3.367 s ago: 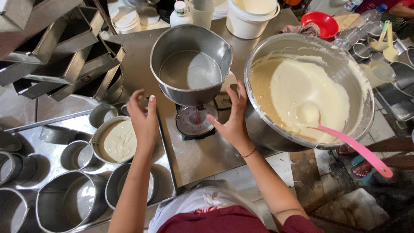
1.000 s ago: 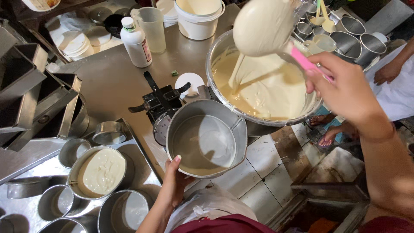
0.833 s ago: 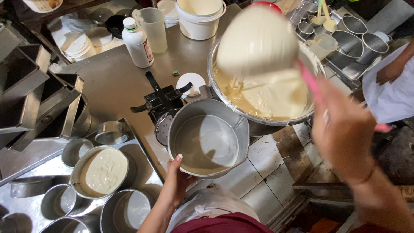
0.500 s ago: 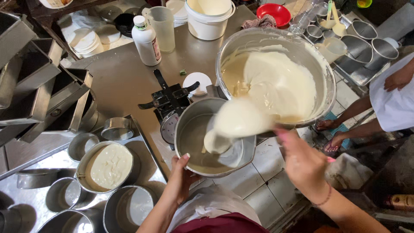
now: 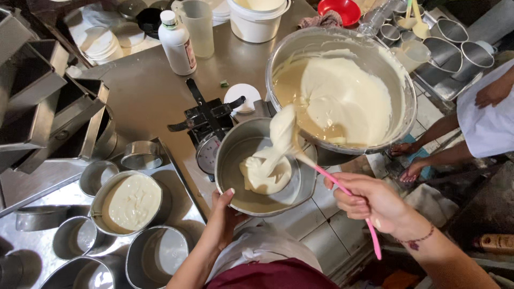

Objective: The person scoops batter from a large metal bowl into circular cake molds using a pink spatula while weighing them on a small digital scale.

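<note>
Sliding off a pink-handled ladle (image 5: pixel 300 152), pale batter (image 5: pixel 266 172) falls into a round metal pan (image 5: pixel 262 168) that sits on a small kitchen scale (image 5: pixel 206 131) near the front edge of the steel desk (image 5: pixel 144 93). The right hand (image 5: pixel 372 200) has its grip closed around the ladle's handle, the bowl of the ladle tilted over the pan. The left hand (image 5: pixel 222 214) steadies the pan at its 6 o'clock rim, fingers curled under and thumb pressed on the rim.

At 1 o'clock from the pan, touching or just beside it, stands a large metal mixing bowl (image 5: pixel 342 91) about half full of the same batter. At 9 o'clock lies a smaller round tin (image 5: pixel 128 202) already filled with batter, among several empty round tins (image 5: pixel 155 254) on a tray (image 5: pixel 32 184). At 11 o'clock, further back on the desk, stand a white bottle (image 5: pixel 176 45) and a clear plastic jug (image 5: pixel 199 27); at 12 o'clock sits a white bucket (image 5: pixel 258 21), with a red bowl (image 5: pixel 345 10) beyond the mixing bowl. Square dark tins (image 5: pixel 48 107) are stacked at 10 o'clock. At 3 o'clock, well apart, another person in white (image 5: pixel 490 118) stands barefoot on the floor.
</note>
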